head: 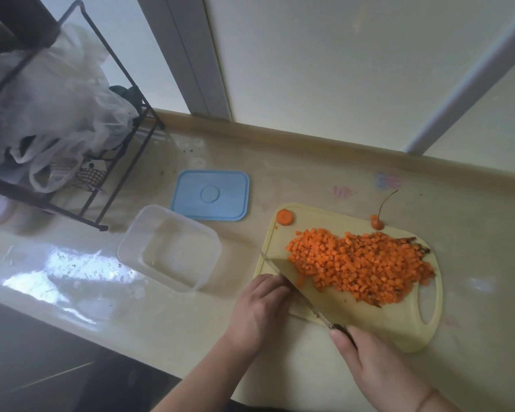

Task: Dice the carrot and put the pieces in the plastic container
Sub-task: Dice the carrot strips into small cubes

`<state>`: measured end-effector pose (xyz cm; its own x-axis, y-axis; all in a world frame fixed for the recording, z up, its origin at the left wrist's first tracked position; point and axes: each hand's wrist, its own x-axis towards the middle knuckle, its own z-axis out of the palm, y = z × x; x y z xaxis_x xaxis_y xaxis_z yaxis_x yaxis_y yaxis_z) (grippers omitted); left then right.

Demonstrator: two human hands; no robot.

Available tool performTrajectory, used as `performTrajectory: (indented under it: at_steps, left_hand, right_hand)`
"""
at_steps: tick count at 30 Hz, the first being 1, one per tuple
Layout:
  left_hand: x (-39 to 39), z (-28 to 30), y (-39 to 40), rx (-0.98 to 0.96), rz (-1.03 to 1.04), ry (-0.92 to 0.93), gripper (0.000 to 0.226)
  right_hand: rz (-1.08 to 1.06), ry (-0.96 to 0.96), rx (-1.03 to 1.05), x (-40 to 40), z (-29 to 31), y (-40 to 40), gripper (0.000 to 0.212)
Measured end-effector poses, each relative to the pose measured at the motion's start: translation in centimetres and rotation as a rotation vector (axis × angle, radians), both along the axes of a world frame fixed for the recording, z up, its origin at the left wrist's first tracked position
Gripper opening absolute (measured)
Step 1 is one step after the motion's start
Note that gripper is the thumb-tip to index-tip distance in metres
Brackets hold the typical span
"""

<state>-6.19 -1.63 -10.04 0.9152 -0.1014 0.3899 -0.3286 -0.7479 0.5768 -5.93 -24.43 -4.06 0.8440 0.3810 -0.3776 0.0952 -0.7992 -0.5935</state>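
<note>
Now your counter (191,316) is carrying the cutting board (399,328), heaped with diced carrot (360,266), beside the plastic container (168,248). Your right hand (378,370) is gripping the knife (298,295); your left hand (259,307) is curling fingers against a carrot piece (300,279).

On the worktop (280,162), the cutting board (405,328) lies to the right with the diced carrot (360,266) heaped on it. A carrot slice (285,217) sits at the board's far left corner, the carrot tip (377,223) at its far edge. The plastic container (169,248) stands left of the board, the lid (210,194) behind it. A wire rack (95,162) holding plastic bags (57,108) stands far left. The knife (298,295) lies across the board's near left part.
</note>
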Motion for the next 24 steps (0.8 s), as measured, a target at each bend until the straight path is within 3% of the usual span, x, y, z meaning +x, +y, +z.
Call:
performTrajectory:
  at_steps: [10, 18, 24]
  left_hand:
    - [-0.8, -0.3, 0.7, -0.029, -0.018, 0.046, 0.014]
    - [-0.7, -0.2, 0.7, 0.002, -0.005, 0.042, 0.024]
    - [-0.7, -0.4, 0.8, -0.022, 0.001, 0.051, 0.017]
  right_hand:
    - [-0.072, 0.030, 0.178, 0.9, 1.0, 1.4, 0.076]
    - [-0.059, -0.006, 0.064, -0.5, 0.6, 0.3, 0.074]
    - [-0.007, -0.141, 0.002, -1.5, 0.2, 0.7, 0.066]
